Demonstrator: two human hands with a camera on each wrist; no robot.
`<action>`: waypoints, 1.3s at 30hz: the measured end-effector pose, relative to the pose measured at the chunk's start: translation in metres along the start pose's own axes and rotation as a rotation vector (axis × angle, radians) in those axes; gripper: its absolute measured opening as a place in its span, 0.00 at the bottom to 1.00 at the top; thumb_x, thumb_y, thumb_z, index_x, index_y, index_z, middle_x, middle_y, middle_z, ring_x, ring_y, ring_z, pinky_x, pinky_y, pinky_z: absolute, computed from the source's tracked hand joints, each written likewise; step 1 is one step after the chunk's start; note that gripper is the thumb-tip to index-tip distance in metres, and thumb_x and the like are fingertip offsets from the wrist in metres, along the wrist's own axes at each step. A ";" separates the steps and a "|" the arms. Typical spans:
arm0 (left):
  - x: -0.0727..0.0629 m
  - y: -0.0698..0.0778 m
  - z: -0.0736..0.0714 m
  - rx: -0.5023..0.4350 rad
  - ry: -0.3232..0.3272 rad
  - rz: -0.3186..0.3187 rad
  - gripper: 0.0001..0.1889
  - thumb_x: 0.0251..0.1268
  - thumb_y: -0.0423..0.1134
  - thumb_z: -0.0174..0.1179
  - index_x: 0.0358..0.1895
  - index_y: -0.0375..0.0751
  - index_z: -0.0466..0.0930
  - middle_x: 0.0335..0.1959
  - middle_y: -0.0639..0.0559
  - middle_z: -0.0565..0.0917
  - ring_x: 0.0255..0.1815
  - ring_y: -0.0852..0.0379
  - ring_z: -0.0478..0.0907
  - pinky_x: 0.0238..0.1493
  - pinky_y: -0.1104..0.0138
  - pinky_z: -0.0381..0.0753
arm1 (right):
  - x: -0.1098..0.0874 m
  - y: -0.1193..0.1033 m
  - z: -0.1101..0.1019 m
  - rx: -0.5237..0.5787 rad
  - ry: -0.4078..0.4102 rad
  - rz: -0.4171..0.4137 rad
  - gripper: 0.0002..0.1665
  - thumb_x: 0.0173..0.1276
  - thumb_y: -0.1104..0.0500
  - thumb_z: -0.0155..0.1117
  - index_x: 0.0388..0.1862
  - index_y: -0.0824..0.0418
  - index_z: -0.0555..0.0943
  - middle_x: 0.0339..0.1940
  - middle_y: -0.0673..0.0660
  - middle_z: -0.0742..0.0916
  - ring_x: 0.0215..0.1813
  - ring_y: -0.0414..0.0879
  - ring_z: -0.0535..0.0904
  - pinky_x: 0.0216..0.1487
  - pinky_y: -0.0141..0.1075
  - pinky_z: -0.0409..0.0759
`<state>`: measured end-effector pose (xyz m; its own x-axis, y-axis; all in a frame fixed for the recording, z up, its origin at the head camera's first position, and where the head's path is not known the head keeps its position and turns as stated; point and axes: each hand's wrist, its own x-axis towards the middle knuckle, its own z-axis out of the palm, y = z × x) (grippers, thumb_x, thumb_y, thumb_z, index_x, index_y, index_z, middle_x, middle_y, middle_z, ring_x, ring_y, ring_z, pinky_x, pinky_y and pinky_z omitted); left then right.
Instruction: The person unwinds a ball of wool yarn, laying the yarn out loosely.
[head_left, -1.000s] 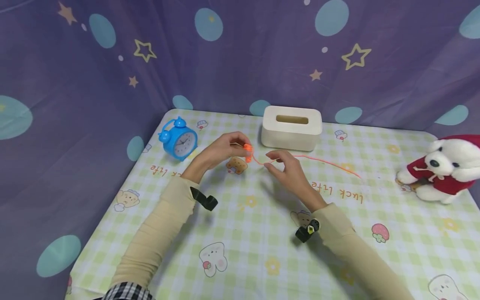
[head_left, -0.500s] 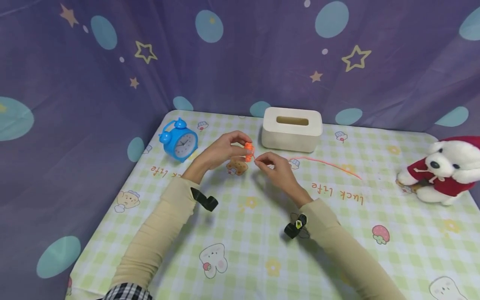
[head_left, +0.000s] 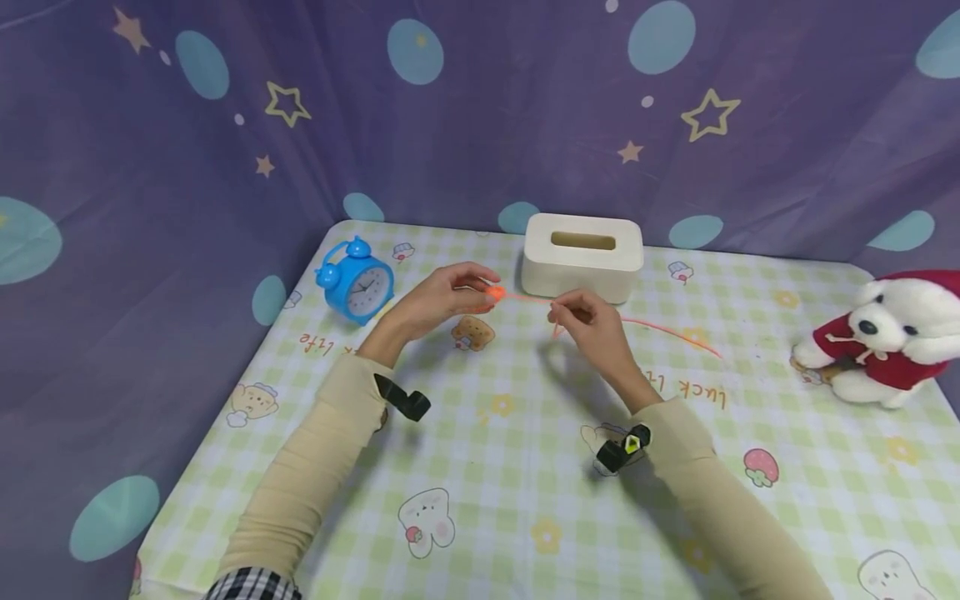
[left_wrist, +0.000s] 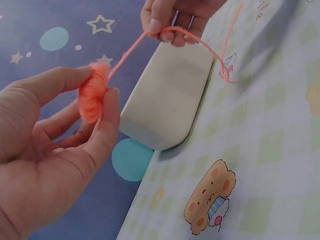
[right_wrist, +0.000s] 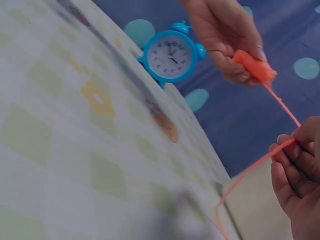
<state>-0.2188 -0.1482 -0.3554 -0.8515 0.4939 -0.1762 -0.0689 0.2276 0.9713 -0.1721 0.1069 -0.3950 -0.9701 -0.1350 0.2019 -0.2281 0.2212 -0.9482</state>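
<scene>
A small bundle of orange yarn (left_wrist: 93, 94) is pinched between the thumb and fingers of my left hand (head_left: 448, 296), raised above the table. From it a strand of yarn (right_wrist: 282, 106) runs taut to my right hand (head_left: 592, 329), whose thumb and forefinger pinch it. Past the right hand the strand hangs down slack, as the right wrist view shows. Its tail (head_left: 671, 332) lies on the tablecloth to the right. In the left wrist view, the right hand's fingers appear at the top, curled by the strand.
A white tissue box (head_left: 577, 275) stands just behind the hands. To the left is a blue alarm clock (head_left: 362, 283), and a white plush dog (head_left: 885, 333) in red sits at the right edge. A checked tablecloth (head_left: 495, 492) covers the table; a purple curtain hangs behind.
The right hand first moved left to the yarn bundle, then pulled back right, drawing the strand straight. The left hand stayed nearly in place, and the bundle turned in its fingers.
</scene>
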 end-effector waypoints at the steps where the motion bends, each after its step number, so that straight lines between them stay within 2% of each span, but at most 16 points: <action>1: 0.000 0.000 0.000 -0.002 0.002 0.001 0.17 0.64 0.37 0.62 0.56 0.43 0.76 0.49 0.48 0.79 0.50 0.51 0.78 0.53 0.62 0.79 | -0.001 -0.005 -0.003 -0.003 0.008 0.007 0.11 0.71 0.62 0.59 0.44 0.71 0.79 0.39 0.69 0.85 0.38 0.46 0.83 0.36 0.23 0.76; 3: 0.000 0.000 -0.001 -0.011 0.002 0.004 0.16 0.63 0.38 0.64 0.53 0.42 0.76 0.47 0.48 0.81 0.50 0.51 0.78 0.53 0.62 0.78 | -0.002 -0.014 -0.009 -0.008 0.026 0.017 0.12 0.70 0.63 0.58 0.44 0.73 0.78 0.39 0.71 0.84 0.37 0.46 0.82 0.35 0.23 0.75; 8: 0.000 -0.001 -0.001 -0.010 0.010 0.006 0.14 0.62 0.40 0.65 0.50 0.42 0.80 0.46 0.48 0.84 0.52 0.47 0.78 0.56 0.58 0.76 | -0.002 -0.025 -0.022 -0.040 0.078 0.010 0.11 0.71 0.61 0.59 0.43 0.71 0.79 0.37 0.68 0.85 0.39 0.56 0.81 0.35 0.25 0.75; 9: 0.000 -0.002 -0.001 -0.011 0.015 0.005 0.15 0.62 0.41 0.65 0.50 0.42 0.80 0.46 0.48 0.84 0.53 0.46 0.77 0.57 0.57 0.75 | -0.002 -0.026 -0.025 -0.051 0.088 0.008 0.11 0.71 0.61 0.59 0.43 0.70 0.79 0.36 0.66 0.85 0.39 0.55 0.81 0.34 0.26 0.75; 13: -0.001 -0.003 -0.001 -0.019 0.034 -0.001 0.16 0.63 0.43 0.64 0.52 0.43 0.81 0.48 0.47 0.83 0.56 0.44 0.76 0.62 0.53 0.72 | -0.002 -0.028 -0.035 -0.072 0.123 -0.006 0.11 0.70 0.60 0.60 0.42 0.68 0.80 0.34 0.62 0.86 0.33 0.42 0.81 0.32 0.25 0.73; 16: -0.001 -0.003 -0.002 -0.045 0.051 -0.008 0.16 0.64 0.41 0.63 0.53 0.42 0.79 0.50 0.45 0.82 0.54 0.47 0.78 0.64 0.52 0.71 | -0.005 -0.028 -0.042 -0.075 0.140 -0.020 0.10 0.70 0.60 0.60 0.41 0.69 0.80 0.33 0.60 0.86 0.33 0.39 0.81 0.34 0.26 0.75; 20: -0.001 -0.004 -0.003 -0.071 0.080 -0.019 0.16 0.65 0.39 0.62 0.54 0.39 0.77 0.51 0.43 0.80 0.52 0.50 0.81 0.64 0.54 0.72 | -0.008 -0.025 -0.052 -0.077 0.172 -0.012 0.10 0.71 0.61 0.59 0.42 0.70 0.79 0.33 0.57 0.86 0.36 0.43 0.82 0.38 0.26 0.77; 24: -0.001 -0.006 -0.006 -0.060 0.099 -0.026 0.16 0.65 0.39 0.62 0.53 0.39 0.76 0.51 0.44 0.80 0.52 0.50 0.82 0.66 0.52 0.70 | -0.009 -0.018 -0.066 -0.101 0.211 0.004 0.11 0.71 0.61 0.58 0.43 0.70 0.79 0.31 0.51 0.86 0.36 0.38 0.81 0.39 0.24 0.76; 31: -0.003 -0.012 -0.011 -0.051 0.108 -0.036 0.14 0.65 0.39 0.62 0.50 0.40 0.76 0.52 0.44 0.78 0.57 0.42 0.78 0.66 0.51 0.68 | -0.009 0.017 -0.091 -0.155 0.256 0.034 0.15 0.71 0.55 0.59 0.45 0.66 0.79 0.31 0.43 0.86 0.36 0.34 0.81 0.41 0.22 0.77; 33: -0.003 -0.013 -0.012 -0.045 0.110 -0.039 0.14 0.65 0.40 0.62 0.51 0.40 0.76 0.52 0.44 0.78 0.57 0.42 0.78 0.66 0.51 0.69 | -0.010 0.022 -0.096 -0.167 0.268 0.032 0.15 0.71 0.55 0.59 0.45 0.67 0.79 0.31 0.43 0.86 0.36 0.33 0.81 0.47 0.22 0.76; 38: -0.005 -0.013 -0.013 -0.041 0.110 -0.045 0.15 0.65 0.41 0.63 0.52 0.40 0.76 0.52 0.44 0.78 0.59 0.40 0.77 0.66 0.54 0.70 | -0.015 0.029 -0.110 -0.200 0.295 0.056 0.15 0.71 0.54 0.58 0.46 0.66 0.79 0.31 0.41 0.85 0.36 0.33 0.81 0.46 0.21 0.76; 39: -0.005 -0.013 -0.013 -0.041 0.110 -0.047 0.16 0.65 0.41 0.62 0.52 0.40 0.76 0.52 0.44 0.78 0.59 0.40 0.77 0.66 0.55 0.70 | -0.016 0.030 -0.112 -0.205 0.297 0.066 0.15 0.71 0.54 0.58 0.46 0.66 0.79 0.32 0.41 0.85 0.37 0.33 0.81 0.42 0.21 0.76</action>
<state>-0.2204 -0.1649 -0.3655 -0.8986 0.3881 -0.2048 -0.1290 0.2125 0.9686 -0.1729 0.2243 -0.3992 -0.9582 0.1661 0.2331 -0.1470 0.4130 -0.8988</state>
